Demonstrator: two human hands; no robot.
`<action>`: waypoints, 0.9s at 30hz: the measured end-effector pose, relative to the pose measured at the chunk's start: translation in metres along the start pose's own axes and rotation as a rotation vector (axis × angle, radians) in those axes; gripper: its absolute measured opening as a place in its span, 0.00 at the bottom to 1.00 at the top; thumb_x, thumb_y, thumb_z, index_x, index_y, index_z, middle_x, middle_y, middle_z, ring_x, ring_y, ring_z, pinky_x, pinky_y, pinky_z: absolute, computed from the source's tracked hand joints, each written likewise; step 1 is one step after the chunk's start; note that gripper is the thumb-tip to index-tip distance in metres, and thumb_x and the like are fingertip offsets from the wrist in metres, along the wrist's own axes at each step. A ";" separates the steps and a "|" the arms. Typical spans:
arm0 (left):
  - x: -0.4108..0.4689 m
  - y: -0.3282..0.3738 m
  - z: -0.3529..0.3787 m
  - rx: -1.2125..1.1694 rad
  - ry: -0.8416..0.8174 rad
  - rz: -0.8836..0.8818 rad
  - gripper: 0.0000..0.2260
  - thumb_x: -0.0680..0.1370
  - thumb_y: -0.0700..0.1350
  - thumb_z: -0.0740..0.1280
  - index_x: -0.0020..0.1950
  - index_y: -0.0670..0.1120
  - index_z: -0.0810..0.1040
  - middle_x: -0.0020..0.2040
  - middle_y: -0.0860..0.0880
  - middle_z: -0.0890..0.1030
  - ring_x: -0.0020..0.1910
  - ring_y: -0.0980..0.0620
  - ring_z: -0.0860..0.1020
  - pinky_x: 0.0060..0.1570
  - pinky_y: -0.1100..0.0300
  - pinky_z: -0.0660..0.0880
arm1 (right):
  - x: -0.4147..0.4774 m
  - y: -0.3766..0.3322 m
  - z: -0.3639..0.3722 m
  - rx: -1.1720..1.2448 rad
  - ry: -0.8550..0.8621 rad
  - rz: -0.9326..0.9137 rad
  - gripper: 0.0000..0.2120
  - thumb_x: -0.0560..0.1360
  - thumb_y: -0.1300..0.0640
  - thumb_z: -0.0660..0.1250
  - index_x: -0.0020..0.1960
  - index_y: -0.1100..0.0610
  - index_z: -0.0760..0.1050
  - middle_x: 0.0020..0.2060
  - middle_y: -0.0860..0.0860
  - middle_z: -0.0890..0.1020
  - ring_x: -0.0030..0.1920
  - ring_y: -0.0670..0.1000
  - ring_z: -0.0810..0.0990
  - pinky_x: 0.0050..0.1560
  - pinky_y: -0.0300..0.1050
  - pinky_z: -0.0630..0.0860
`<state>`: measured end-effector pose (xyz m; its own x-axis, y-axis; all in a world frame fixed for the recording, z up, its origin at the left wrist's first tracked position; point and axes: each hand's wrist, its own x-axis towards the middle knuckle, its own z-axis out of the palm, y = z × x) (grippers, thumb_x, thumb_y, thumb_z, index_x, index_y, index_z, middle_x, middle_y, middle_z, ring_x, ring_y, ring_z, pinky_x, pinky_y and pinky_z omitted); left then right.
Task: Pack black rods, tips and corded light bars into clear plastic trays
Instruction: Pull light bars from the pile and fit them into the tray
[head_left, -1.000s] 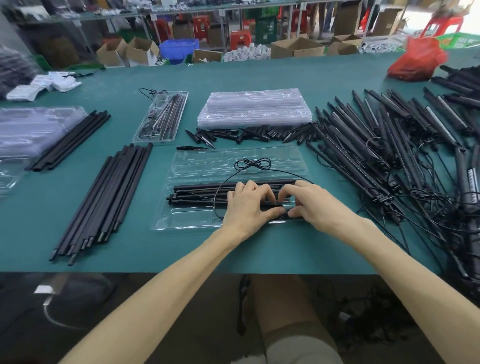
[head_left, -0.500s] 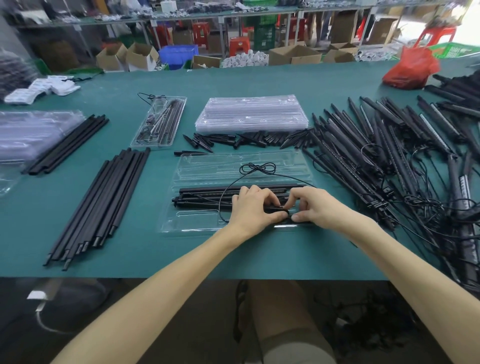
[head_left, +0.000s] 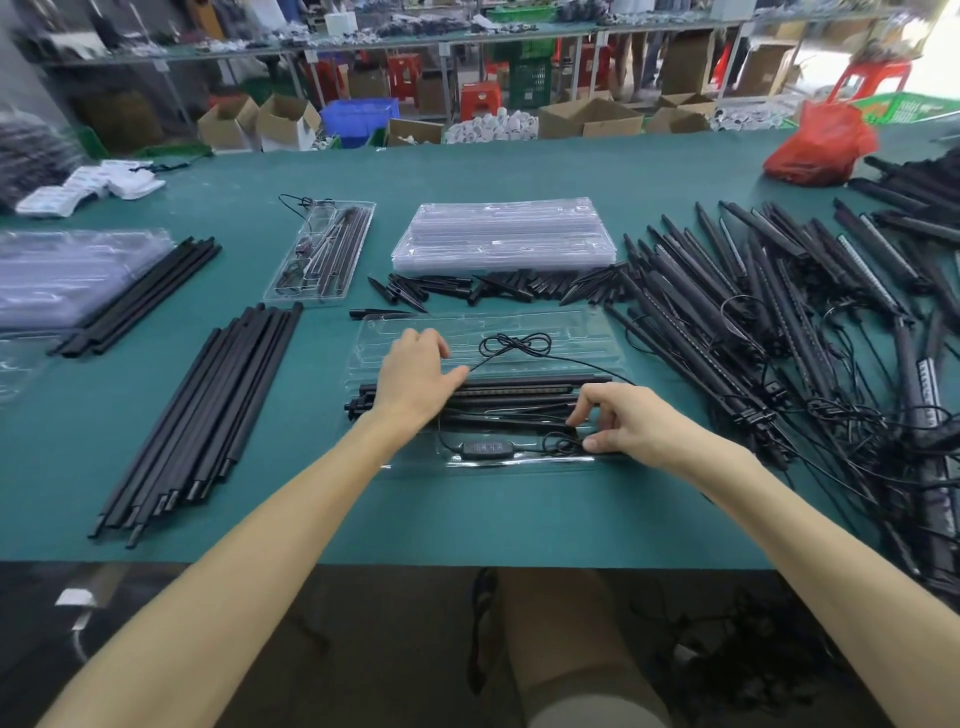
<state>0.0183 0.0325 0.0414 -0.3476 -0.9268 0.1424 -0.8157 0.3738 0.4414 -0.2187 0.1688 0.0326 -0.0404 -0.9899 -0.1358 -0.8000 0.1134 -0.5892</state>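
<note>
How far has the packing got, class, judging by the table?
Done: one filled tray lies aside. In hand: the front tray holds bars; the right hand pinches a cord there, the left hand rests on the bars. Left: loose rods, tips, a pile of light bars and empty trays.

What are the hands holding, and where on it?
The right hand pinches the coiled cord beside its controller; the left hand just rests on the bars.
</note>
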 end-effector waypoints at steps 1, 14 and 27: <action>0.001 -0.003 -0.001 0.017 -0.035 -0.016 0.12 0.78 0.52 0.70 0.55 0.46 0.77 0.53 0.47 0.77 0.54 0.48 0.76 0.58 0.49 0.74 | 0.000 -0.001 0.000 0.000 -0.002 0.001 0.11 0.73 0.60 0.76 0.48 0.47 0.79 0.36 0.49 0.77 0.38 0.49 0.75 0.45 0.45 0.74; -0.027 -0.030 -0.029 0.023 0.039 -0.097 0.04 0.76 0.47 0.64 0.44 0.48 0.75 0.43 0.50 0.81 0.43 0.44 0.79 0.48 0.48 0.77 | -0.004 -0.004 0.000 -0.020 0.007 0.003 0.09 0.74 0.61 0.75 0.49 0.49 0.78 0.36 0.50 0.78 0.39 0.49 0.76 0.40 0.39 0.70; -0.005 -0.010 -0.015 0.193 -0.069 0.338 0.23 0.81 0.47 0.67 0.76 0.47 0.68 0.68 0.46 0.71 0.66 0.46 0.71 0.65 0.47 0.72 | -0.009 -0.007 0.003 -0.029 0.021 0.020 0.09 0.75 0.61 0.74 0.51 0.50 0.78 0.37 0.51 0.78 0.38 0.47 0.75 0.41 0.38 0.69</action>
<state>0.0355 0.0331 0.0492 -0.6361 -0.7482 0.1885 -0.7200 0.6634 0.2038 -0.2111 0.1768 0.0358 -0.0690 -0.9891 -0.1304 -0.8161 0.1311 -0.5628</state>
